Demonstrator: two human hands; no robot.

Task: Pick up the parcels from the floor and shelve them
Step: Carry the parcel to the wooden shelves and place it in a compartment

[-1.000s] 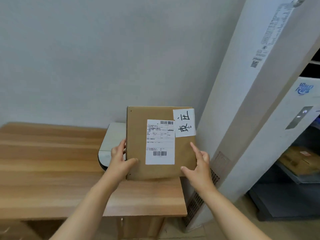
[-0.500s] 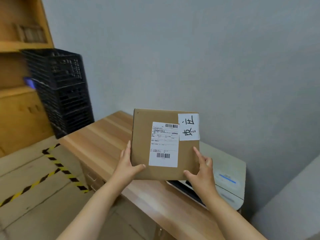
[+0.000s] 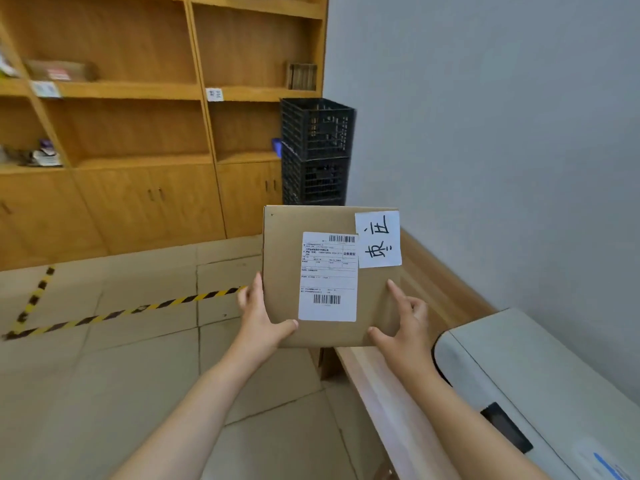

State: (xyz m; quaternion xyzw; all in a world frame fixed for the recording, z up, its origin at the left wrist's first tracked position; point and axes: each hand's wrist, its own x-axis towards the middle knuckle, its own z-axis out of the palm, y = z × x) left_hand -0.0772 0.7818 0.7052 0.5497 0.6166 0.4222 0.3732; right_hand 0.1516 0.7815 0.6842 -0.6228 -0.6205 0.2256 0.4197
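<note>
Fingers of both my left hand (image 3: 260, 320) and right hand (image 3: 405, 327) pinch the parcel (image 3: 330, 275) by its lower corners, held in the air, off the floor, not yet on the wooden shelves (image 3: 138, 91) across the room.

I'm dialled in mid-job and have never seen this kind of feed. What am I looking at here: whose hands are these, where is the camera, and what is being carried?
There is no machine here: a person wears one wide-angle camera on the head, which looks forward and down. The left hand and the right hand grip the lower corners of a flat brown parcel, held upright. It carries a printed shipping label and a white handwritten note. Ahead stand wooden shelves above cupboard doors, and black stacked crates by the wall. A wooden desk with a white printer runs along the right. Striped tape marks the tiled floor.
</note>
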